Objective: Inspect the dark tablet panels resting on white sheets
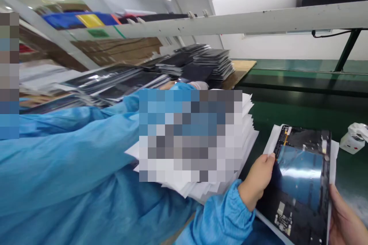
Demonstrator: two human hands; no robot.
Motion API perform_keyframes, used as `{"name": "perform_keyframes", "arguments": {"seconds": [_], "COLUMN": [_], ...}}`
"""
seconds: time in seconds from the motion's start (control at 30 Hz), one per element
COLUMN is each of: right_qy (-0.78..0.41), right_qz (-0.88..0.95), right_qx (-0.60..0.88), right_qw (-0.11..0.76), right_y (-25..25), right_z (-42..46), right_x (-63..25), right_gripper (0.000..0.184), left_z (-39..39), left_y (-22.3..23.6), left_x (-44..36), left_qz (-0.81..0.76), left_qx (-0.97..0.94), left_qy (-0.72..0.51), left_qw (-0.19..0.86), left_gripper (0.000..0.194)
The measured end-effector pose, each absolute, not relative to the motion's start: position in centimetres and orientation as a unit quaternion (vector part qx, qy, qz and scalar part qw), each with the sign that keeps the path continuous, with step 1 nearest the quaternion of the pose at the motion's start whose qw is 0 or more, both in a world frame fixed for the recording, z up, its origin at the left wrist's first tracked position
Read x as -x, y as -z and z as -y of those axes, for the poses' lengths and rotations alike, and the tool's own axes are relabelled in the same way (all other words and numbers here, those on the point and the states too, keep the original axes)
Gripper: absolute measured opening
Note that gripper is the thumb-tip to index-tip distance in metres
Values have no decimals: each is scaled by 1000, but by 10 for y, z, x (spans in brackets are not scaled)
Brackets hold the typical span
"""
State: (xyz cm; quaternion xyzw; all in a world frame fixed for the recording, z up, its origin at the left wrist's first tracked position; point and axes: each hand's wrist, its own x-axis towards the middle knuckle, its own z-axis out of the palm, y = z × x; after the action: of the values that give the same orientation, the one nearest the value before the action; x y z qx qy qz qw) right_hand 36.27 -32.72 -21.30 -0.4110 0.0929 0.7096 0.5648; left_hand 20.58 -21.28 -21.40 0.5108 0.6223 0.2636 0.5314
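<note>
My left hand (258, 178) grips the left edge of a tablet frame (299, 183), thumb on its rim. My right hand (346, 214) holds the frame's lower right edge, cut off by the picture. The frame is black, with a shiny bluish middle, an orange ribbon cable near the top and small circuit parts near the bottom. It is held tilted. A white sheet (271, 141) sticks out behind it on both sides. Left of my left hand, a stack of white sheets (248, 141) lies partly under a blurred-out patch.
A co-worker's blue sleeves (71, 160) reach in from the left. Stacks of dark flat panels (214, 65) stand at the back. A white bottle (349, 141) sits right on the green table (287, 105). A white shelf beam (244, 23) crosses above.
</note>
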Motion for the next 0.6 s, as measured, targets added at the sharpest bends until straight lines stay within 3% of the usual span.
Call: {"name": "perform_keyframes", "arguments": {"seconds": [0.13, 0.27, 0.4, 0.5, 0.6], "right_qy": [-677, -659, -641, -636, -639], "right_qz": [-39, -8, -15, -10, 7], "right_qx": [496, 531, 548, 559, 566], "right_qw": [542, 533, 537, 532, 521], "right_y": [211, 211, 211, 215, 220], "right_z": [324, 323, 321, 320, 319], "right_x": [-359, -367, -378, -382, -381], "right_gripper": [87, 82, 83, 84, 74], "left_z": [219, 228, 244, 259, 271], "left_y": [221, 214, 209, 204, 188], "left_x": [-198, -183, -161, -157, -166], "left_qz": [-603, -485, -435, -415, -433], "left_qx": [-499, -406, -303, -293, -282], "left_qy": [-253, -282, -207, -156, -286], "left_qw": [568, 721, 822, 847, 807], "left_gripper": [30, 27, 46, 53, 39]}}
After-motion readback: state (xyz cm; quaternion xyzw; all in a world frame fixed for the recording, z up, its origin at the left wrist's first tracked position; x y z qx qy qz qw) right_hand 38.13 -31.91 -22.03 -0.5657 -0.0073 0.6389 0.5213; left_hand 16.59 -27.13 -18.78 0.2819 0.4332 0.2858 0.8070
